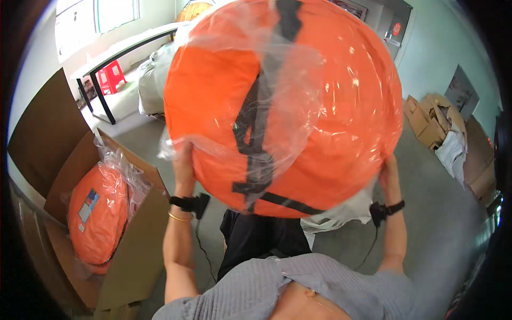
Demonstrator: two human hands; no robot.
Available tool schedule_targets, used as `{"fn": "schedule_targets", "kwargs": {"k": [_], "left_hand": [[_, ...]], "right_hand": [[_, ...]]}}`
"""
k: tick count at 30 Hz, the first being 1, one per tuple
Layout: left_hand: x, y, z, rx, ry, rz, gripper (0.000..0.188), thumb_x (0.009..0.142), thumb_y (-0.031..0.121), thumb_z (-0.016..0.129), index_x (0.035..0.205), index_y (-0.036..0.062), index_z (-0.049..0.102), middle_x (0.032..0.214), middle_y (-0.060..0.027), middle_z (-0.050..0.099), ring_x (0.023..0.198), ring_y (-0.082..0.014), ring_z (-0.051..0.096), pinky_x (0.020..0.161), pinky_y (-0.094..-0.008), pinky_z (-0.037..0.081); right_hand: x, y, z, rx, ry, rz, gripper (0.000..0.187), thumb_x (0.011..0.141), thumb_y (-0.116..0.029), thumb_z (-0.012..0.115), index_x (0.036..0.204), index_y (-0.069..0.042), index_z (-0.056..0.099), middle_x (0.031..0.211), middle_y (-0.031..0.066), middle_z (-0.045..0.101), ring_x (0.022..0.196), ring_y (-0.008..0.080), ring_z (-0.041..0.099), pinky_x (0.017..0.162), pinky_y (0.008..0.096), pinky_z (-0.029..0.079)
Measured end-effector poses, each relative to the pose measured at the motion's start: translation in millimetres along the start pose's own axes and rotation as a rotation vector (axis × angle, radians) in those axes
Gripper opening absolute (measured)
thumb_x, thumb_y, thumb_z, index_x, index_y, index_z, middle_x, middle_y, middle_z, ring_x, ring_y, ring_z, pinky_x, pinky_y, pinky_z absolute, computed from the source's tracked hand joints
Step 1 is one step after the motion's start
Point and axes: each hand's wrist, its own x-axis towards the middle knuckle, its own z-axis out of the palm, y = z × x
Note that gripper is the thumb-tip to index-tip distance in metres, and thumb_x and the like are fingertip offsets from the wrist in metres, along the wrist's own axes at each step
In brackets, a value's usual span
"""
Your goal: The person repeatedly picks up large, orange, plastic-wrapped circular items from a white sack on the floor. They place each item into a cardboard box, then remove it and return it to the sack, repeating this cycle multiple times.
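Note:
A large, flat, round orange bag (341,122) with black straps is held up in front of me, partly covered in clear plastic film. My left hand (184,166) grips its lower left edge, and my right hand (388,169) its lower right edge. On both hands the fingers are partly hidden by the bag and film. Down at the left, an open cardboard box (137,250) contains another round orange bag (96,213) in clear plastic, with a label on it.
A white-topped table with black legs (104,96) stands at the far left, near a red stool (111,77) and a pale stuffed sack (152,80). Flattened cardboard (426,120) and white sheeting (452,154) lie along the right wall. More white sheeting (341,213) is on the floor below the held bag.

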Motion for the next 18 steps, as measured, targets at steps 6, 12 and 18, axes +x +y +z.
{"fn": "schedule_targets", "kwargs": {"k": [6,12,18], "left_hand": [[67.5,122.6,25.1,0.75,-0.228,0.376,0.016,0.083,0.008,0.054,0.094,0.0006,0.062,0.086,-0.0049,0.063,0.082,-0.0145,0.058,0.075,-0.0274,0.045],[87.5,201.6,108.6,1.488,-0.797,1.131,0.02,0.077,0.004,0.054,0.092,0.012,0.064,0.093,-0.0069,0.063,0.09,-0.0255,0.058,0.079,-0.0335,0.046],[71.2,191.6,187.5,1.218,-0.87,0.685,0.013,0.077,0.01,0.058,0.083,0.0109,0.068,0.089,-0.0028,0.065,0.083,-0.018,0.058,0.08,-0.0299,0.044]], "right_hand": [[28.8,48.6,29.0,-0.03,0.069,-0.014,0.052,0.073,-0.009,0.067,0.118,0.001,0.044,0.113,0.0087,0.054,0.099,0.0181,0.054,0.088,0.031,0.042],[37.1,60.5,21.9,-0.34,0.022,-0.043,0.072,0.065,-0.008,0.073,0.126,0.0,0.036,0.119,0.0103,0.049,0.106,0.019,0.049,0.089,0.032,0.041],[41.2,-22.1,54.7,-0.449,0.062,-0.491,0.1,0.058,-0.016,0.079,0.136,-0.005,0.018,0.135,0.0131,0.03,0.122,0.025,0.034,0.101,0.0395,0.029]]}}
